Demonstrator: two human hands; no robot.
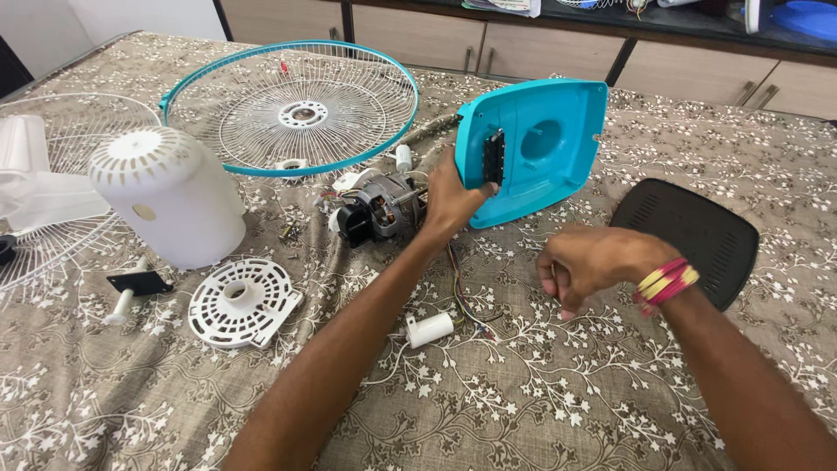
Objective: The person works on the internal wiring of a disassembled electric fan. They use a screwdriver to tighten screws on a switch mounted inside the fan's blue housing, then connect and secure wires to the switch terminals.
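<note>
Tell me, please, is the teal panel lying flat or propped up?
Propped up: the left hand grips the teal panel by its edge, tilting it on the table.

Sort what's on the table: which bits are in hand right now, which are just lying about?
In hand: teal base housing, tilted up by the left hand; motor and wires beside it; right hand curled, holding nothing visible.

Lying about: teal-rimmed grille, white motor cover, white vented disc, white capacitor, black plate.
</note>
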